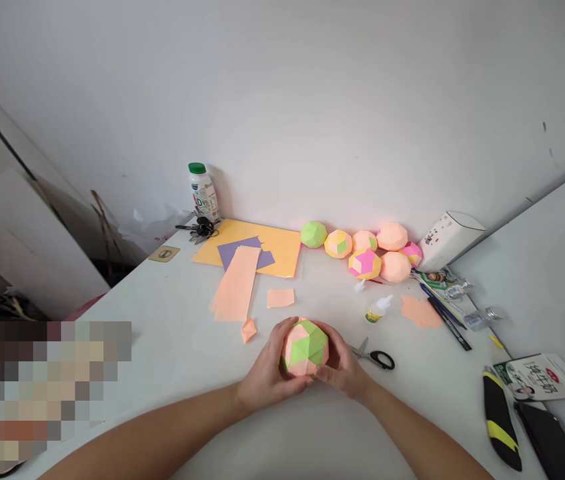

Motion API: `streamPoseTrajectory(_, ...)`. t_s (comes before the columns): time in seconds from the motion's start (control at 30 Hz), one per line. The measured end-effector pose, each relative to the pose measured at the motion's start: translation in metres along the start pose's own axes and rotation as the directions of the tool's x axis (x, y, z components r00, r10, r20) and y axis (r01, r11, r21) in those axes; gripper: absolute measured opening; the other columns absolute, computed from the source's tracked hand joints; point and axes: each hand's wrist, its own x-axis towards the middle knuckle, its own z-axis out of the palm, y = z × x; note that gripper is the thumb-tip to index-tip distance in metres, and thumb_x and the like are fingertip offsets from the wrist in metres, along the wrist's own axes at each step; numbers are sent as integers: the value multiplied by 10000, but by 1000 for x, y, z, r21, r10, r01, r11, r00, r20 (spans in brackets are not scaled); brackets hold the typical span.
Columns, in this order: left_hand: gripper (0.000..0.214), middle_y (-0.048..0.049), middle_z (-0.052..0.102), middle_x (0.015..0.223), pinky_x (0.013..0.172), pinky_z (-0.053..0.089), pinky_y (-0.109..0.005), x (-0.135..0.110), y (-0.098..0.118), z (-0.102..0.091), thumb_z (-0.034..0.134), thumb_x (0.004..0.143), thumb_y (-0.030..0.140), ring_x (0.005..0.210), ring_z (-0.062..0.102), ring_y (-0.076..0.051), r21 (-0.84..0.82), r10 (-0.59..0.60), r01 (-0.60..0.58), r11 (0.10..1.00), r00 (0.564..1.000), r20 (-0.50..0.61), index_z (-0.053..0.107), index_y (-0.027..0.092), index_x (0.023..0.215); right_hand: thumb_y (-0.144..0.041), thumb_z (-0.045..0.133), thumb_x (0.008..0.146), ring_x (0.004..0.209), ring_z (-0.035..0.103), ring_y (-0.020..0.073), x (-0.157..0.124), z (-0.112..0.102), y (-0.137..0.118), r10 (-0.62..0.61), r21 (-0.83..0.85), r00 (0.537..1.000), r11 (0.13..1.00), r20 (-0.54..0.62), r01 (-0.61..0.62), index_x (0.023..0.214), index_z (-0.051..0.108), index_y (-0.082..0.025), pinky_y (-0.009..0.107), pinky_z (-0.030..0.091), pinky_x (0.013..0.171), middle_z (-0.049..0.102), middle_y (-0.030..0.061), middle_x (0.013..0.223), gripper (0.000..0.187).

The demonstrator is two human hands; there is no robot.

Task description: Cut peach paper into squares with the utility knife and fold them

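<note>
Both hands, L [267, 373] & R [339, 367], cup paper ball [305, 347] above table [172, 347].

Above the desk [177, 363], both forearms [172, 427] showed bare along their whole visible length, tapering toward the wrists. The left grip [262, 377] and right grip [345, 370] were bare as well; nails were too small to make out.

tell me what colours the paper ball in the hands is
The paper ball is peach-orange with light green faces, seen best in the head view.
</note>
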Motion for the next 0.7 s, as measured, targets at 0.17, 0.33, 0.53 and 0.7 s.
streamPoseTrajectory(0.17,800,-147,342,1353,983,399,-505,0,0,0,675,747,420,1233,396,-331,20,6,-5,1000,1000,-7,229,243,1387,-503,729,709,1258,418,289,0,0,0,14,-8,1000,1000,-7,-14,1327,379,-243,450,384,1024,432,116,1375,757)
streamPoseTrajectory(0.33,794,-141,349,1353,979,409,-498,0,0,-1,680,741,386,1227,408,-340,20,24,-24,1000,1000,-9,235,244,1384,-502,730,709,1260,417,294,0,0,0,14,-7,1000,1000,-1,-14,1328,380,-246,453,388,1021,431,119,1377,756)
streamPoseTrajectory(0.53,873,-153,405,1333,959,433,-484,-1,-1,1,724,700,380,1191,466,-319,-25,-85,85,996,996,-10,206,212,1383,-448,754,700,1307,360,298,-2,-1,9,-21,-12,998,1000,-67,21,1332,361,-243,475,343,1062,351,132,1437,772)
streamPoseTrajectory(0.7,852,-149,425,1340,973,425,-492,1,1,1,725,713,375,1206,463,-310,-113,-116,116,987,993,13,223,205,1380,-451,750,701,1334,315,299,-3,-1,10,-68,-9,993,998,-93,68,1364,309,-248,483,315,1078,296,136,1465,822)
